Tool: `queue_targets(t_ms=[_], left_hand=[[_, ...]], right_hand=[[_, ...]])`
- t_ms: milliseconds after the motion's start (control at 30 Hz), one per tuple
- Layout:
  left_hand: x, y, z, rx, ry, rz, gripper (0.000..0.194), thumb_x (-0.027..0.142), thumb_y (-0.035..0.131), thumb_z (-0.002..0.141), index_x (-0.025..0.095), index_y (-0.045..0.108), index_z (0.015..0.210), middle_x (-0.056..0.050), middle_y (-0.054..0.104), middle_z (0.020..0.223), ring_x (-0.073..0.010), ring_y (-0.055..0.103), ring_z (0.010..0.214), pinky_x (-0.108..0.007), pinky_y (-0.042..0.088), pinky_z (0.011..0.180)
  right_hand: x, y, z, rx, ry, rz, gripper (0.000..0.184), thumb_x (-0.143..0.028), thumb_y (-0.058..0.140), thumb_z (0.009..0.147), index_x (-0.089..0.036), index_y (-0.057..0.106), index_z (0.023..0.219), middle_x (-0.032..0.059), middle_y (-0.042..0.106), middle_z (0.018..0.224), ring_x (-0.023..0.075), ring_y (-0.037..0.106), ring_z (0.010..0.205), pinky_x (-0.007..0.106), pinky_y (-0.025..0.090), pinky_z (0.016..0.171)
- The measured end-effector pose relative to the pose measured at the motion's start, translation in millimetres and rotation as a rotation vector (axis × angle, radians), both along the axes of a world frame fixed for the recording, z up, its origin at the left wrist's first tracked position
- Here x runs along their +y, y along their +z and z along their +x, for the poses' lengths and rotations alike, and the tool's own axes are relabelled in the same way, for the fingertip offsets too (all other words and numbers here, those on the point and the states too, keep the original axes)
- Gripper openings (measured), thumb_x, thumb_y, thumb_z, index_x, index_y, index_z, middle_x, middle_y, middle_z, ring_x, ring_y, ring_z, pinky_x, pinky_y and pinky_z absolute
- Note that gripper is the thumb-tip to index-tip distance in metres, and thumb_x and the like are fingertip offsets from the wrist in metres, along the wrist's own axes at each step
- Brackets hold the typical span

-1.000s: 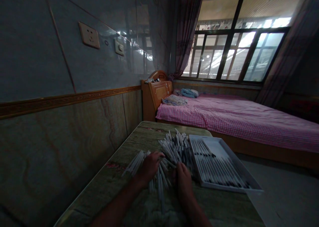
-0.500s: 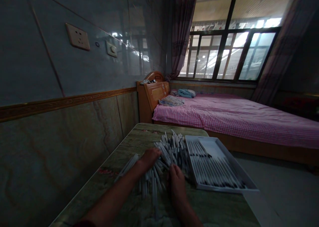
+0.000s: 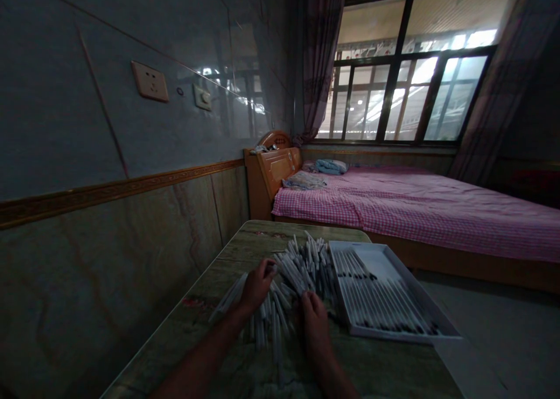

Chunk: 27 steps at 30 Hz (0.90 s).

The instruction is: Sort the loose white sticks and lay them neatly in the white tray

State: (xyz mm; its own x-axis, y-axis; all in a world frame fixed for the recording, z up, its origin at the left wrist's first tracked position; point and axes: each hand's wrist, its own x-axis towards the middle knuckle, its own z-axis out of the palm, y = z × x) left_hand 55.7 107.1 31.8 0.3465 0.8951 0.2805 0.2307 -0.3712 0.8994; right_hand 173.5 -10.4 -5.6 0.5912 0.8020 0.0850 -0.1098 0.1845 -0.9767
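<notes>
A loose pile of slim, pale pens (image 3: pixel 297 268) with some dark parts lies mid-table. My left hand (image 3: pixel 258 285) is closed at the pile's left side, thumb and fingers pinched around a small pale piece too blurred to name. At the pile's near end is my right hand (image 3: pixel 315 317), its fingers curled together at the pen ends; whatever they grip is hidden. Clear, thin tubes (image 3: pixel 275 329) spread over the table between my forearms, and more lie left of my left hand. Right of the pile, a white tray (image 3: pixel 396 333) holds two rows of pens with dark ends.
The green marbled table (image 3: pixel 227 250) has a rounded far corner. Beyond it stands a bed (image 3: pixel 394 200) with a pink checked cover and a wooden headboard (image 3: pixel 273 165). A tiled wall (image 3: pixel 131 270) runs along the left. The tray reaches past the table's right edge.
The whole view has shifted slightly right and down. My left hand's fingers have lifted and pinched together beside the pile. My right hand stays at the pile's near end.
</notes>
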Motion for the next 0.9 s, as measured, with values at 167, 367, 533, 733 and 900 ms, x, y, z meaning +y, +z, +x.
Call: queue_targets(t_ms=[167, 367, 533, 733, 900], left_hand=[[-21.0, -8.5, -12.3, -0.706, 0.016, -0.58, 0.03, 0.023, 0.072, 0.07, 0.018, 0.06, 0.096, 0.0, 0.068, 0.07, -0.0157, 0.068, 0.067, -0.027, 0.054, 0.067], [-30.3, -13.9, -24.0, -1.092, 0.107, -0.783, 0.01, 0.007, 0.063, 0.078, 0.016, 0.062, 0.077, 0.0, 0.071, 0.071, -0.0126, 0.07, 0.066, -0.023, 0.057, 0.066], [-27.5, -10.8, -26.2, -1.107, 0.162, -0.815, 0.013, 0.005, 0.057, 0.083, 0.015, 0.063, 0.076, -0.002, 0.072, 0.069, -0.0134, 0.071, 0.065, -0.021, 0.057, 0.059], [-29.8, -14.9, -24.1, -1.11, 0.131, -0.808, 0.011, 0.007, 0.058, 0.082, 0.015, 0.063, 0.076, -0.003, 0.074, 0.072, -0.0159, 0.072, 0.069, -0.024, 0.059, 0.064], [-32.2, -14.5, -21.1, -1.097, 0.141, -0.757, 0.009, 0.007, 0.063, 0.079, 0.015, 0.061, 0.076, -0.004, 0.074, 0.072, -0.0168, 0.072, 0.069, -0.024, 0.059, 0.064]], right_hand=[[-7.2, -1.5, -5.0, -0.296, 0.0, 0.025, 0.03, -0.047, 0.049, 0.083, -0.021, 0.061, 0.074, -0.0011, 0.058, 0.066, 0.0151, 0.053, 0.06, 0.024, 0.043, 0.054], [-12.8, -7.2, -8.3, -0.515, 0.06, 0.061, 0.028, -0.039, 0.047, 0.087, -0.021, 0.067, 0.093, 0.0049, 0.07, 0.084, 0.0201, 0.064, 0.077, 0.029, 0.05, 0.069], [-16.5, -8.6, -9.0, -0.595, 0.135, 0.02, 0.029, -0.037, 0.046, 0.088, -0.022, 0.068, 0.102, 0.0049, 0.072, 0.085, 0.0203, 0.066, 0.071, 0.03, 0.051, 0.066], [-16.0, -9.1, -9.2, -0.644, 0.146, -0.038, 0.035, -0.041, 0.043, 0.09, -0.02, 0.067, 0.102, 0.0032, 0.07, 0.07, 0.0187, 0.064, 0.057, 0.028, 0.05, 0.056], [-15.0, -12.0, -8.7, -0.734, 0.091, -0.049, 0.037, -0.04, 0.04, 0.09, -0.019, 0.067, 0.104, 0.0075, 0.073, 0.091, 0.0206, 0.069, 0.079, 0.029, 0.054, 0.07]])
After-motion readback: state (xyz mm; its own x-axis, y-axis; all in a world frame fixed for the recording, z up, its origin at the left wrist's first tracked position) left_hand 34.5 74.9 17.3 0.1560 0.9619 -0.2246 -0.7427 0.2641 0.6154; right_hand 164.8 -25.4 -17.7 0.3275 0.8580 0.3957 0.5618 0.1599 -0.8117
